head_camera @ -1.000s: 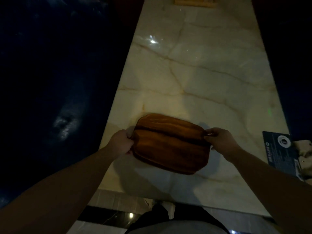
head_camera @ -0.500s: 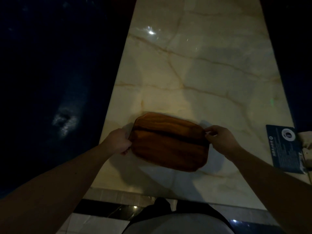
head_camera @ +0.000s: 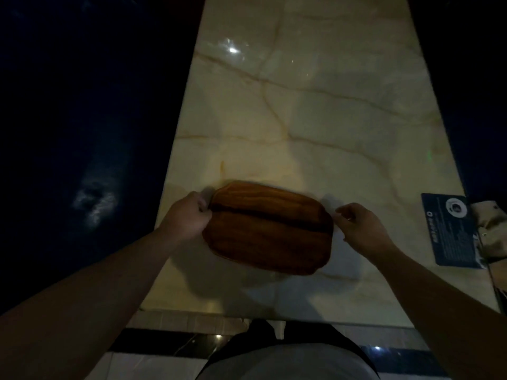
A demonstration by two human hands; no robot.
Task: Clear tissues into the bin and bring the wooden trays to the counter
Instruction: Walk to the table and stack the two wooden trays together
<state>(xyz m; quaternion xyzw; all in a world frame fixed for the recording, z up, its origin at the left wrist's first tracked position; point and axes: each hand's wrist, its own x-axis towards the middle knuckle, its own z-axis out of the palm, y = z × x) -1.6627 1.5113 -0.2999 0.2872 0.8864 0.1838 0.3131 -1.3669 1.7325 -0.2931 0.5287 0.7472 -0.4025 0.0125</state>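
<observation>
A dark brown wooden tray [head_camera: 270, 229] with rounded corners lies flat on the pale marble counter [head_camera: 315, 119], close to its near edge. My left hand [head_camera: 188, 216] is closed around the tray's left edge. My right hand [head_camera: 359, 227] hovers just off the tray's right edge, its fingers loosely curled and apart, with a thin gap between the fingertips and the wood. No tissues or bin are in view.
A dark blue printed card [head_camera: 450, 229] lies at the counter's right edge beside a beige crumpled object [head_camera: 491, 231]. The counter is long and narrow, with dark surfaces on both sides. Tiled floor [head_camera: 164, 360] shows below the near edge.
The tray has settled flatter on the counter and turned slightly. My right hand has come off its right edge, while my left hand keeps hold of the left edge.
</observation>
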